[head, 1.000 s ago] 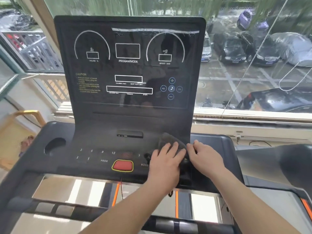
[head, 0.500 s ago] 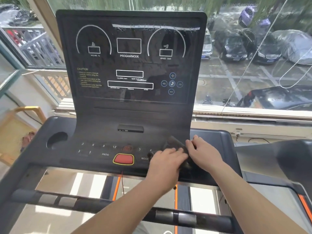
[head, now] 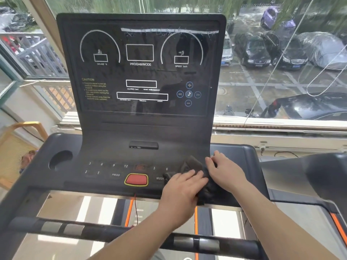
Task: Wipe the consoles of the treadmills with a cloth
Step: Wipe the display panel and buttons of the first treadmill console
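Fingers (head: 194, 175) of the left hand (head: 180, 190) lie nearly straight and flat on the dark cloth (head: 191, 163), pressing it onto the console (head: 142, 132). Those of the right hand (head: 227, 171) are curled at the cloth's right edge and seem to pinch it, though the thumb is hidden. The cloth sits bunched on the lower right of the button deck, just right of the MODE label (head: 160, 178) and well apart from the red button (head: 136, 179). I judge the step in hand to be wiping the deck at its right end. The screen (head: 142, 72) above carries a pale ragged strip near its top, so it likely needs attention too. The next move calls for spreading the cloth under one palm and sweeping left across the keys with light pressure, skirting the red button, then going up onto the screen.
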The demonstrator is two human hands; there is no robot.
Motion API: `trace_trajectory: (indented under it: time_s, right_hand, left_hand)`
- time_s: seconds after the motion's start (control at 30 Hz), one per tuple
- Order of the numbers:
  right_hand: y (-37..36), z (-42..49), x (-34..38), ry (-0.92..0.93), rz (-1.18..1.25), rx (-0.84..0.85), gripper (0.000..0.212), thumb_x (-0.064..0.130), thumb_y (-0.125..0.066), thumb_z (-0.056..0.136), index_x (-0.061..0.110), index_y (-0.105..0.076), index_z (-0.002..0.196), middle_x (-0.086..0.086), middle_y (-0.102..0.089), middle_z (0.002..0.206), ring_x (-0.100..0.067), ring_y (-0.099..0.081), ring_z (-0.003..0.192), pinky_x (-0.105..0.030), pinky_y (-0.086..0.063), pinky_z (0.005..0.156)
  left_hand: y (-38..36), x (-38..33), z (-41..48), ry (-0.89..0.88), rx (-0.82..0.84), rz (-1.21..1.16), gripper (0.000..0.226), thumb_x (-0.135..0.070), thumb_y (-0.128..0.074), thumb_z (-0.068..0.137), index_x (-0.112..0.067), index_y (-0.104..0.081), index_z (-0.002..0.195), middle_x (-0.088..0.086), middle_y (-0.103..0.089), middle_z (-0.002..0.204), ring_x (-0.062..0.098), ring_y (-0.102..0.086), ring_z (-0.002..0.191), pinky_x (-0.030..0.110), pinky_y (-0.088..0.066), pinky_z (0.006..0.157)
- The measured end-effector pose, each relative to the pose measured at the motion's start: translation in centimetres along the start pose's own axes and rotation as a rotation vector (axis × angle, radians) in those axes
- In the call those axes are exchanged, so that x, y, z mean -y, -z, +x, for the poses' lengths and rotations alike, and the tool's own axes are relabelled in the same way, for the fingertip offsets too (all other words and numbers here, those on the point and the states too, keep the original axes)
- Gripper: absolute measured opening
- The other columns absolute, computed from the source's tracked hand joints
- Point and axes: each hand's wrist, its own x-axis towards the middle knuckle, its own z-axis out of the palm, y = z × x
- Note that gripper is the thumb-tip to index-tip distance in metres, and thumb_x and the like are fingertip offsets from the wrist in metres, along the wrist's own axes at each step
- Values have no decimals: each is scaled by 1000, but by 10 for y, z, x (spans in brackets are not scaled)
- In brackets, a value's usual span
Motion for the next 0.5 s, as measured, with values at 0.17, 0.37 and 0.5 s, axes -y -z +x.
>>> trace_trajectory:
  time_s: [0.17, 0.37, 0.5]
  right_hand:
    - [0, 0, 0, -15, -6, 6, 32, 52, -35, 107, 29, -49, 88, 6, -58, 100, -13, -62, 85, -43, -59, 80]
    - [-1, -1, 4, -17, -1, 1, 31, 50, -37, 108, 31, -48, 86, 6, -55, 98, -11, -61, 82, -37, -53, 71]
    - [0, 0, 5, -49, -8, -2, 30, 44, -35, 108, 31, -43, 83, 5, -55, 98, -18, -60, 83, -38, -45, 70]
  left_hand:
    - [27, 48, 18, 28, 119, 62, 53, -22, -64, 94, -37, -55, 144, -14, -56, 151, 11, -52, 140, 37, -44, 115]
    - [3, 14, 17, 221, 4, 50, 54, -21, -73, 86, -30, -62, 138, -8, -64, 144, 19, -60, 131, 41, -52, 103]
    - [0, 3, 10, -51, 72, 37, 53, -20, -71, 80, -32, -64, 132, -13, -67, 138, 15, -62, 125, 35, -52, 94]
